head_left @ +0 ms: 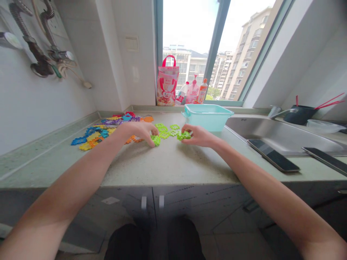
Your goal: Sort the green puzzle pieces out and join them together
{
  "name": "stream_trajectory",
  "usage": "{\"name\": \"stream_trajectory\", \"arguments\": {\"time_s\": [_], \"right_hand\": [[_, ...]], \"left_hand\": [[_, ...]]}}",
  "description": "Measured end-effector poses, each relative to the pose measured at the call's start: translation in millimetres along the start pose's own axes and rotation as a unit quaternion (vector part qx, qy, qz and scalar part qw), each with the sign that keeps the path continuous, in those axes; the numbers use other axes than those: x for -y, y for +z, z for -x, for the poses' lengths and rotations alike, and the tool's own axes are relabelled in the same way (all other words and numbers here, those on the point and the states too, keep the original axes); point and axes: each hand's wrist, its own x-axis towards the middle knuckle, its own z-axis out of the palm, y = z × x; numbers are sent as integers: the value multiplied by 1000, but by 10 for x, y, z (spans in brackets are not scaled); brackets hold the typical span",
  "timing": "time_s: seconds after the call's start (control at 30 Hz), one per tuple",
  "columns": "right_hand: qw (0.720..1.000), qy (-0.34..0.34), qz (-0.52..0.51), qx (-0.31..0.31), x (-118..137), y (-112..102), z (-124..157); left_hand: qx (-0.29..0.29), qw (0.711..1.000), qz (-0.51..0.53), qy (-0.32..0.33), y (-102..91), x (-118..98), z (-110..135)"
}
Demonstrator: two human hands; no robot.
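Observation:
Several flat lime-green plastic pieces (164, 135) with notched, flower-like edges lie on the counter between my hands. My left hand (143, 131) pinches one green piece (155, 140) near the counter surface. A small bunch of green pieces (183, 135) is gripped between the thumb and fingers of my right hand (195, 135); how many it has cannot be counted. Left of my left hand spreads a pile of similar pieces (93, 137) in blue, yellow, orange, purple and red, partly covered by my left forearm.
Behind my right hand stands a light turquoise plastic tub (207, 117). To the right is a steel sink (260, 131), with two dark phone-like slabs (273, 155) at its front edge. A red-handled bag (168, 85) and bottles (192, 92) line the windowsill.

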Motion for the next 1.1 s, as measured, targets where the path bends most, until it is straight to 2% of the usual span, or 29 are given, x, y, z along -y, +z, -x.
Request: {"name": "stream_trajectory", "arguments": {"time_s": [0.07,0.13,0.23,0.3,0.4,0.53,0.77,0.93,1.1], "right_hand": [[995,9,-51,-80,-65,144,-76],[987,31,-78,-139,-132,294,-190],[983,49,-40,-173,-215,459,-413],[982,55,-8,-179,-248,515,-558],[987,49,20,-155,-268,547,-689],[990,27,53,-128,-266,559,-684],[991,1,105,-79,-263,556,-647],[993,-1,105,-61,-280,561,-641],[991,11,107,-75,-296,577,-644]], "left_hand": [[-18,1000,6,4,11,23,-21],[-70,997,18,15,41,56,-61],[-181,982,50,34,141,86,-158],[-211,975,55,46,224,70,-228],[-180,982,9,48,307,3,-284],[-127,991,-42,33,288,-52,-251],[-72,997,-17,11,221,-72,-167],[-100,994,-31,12,311,-200,-165],[-183,979,-89,31,471,-231,-287]]}}
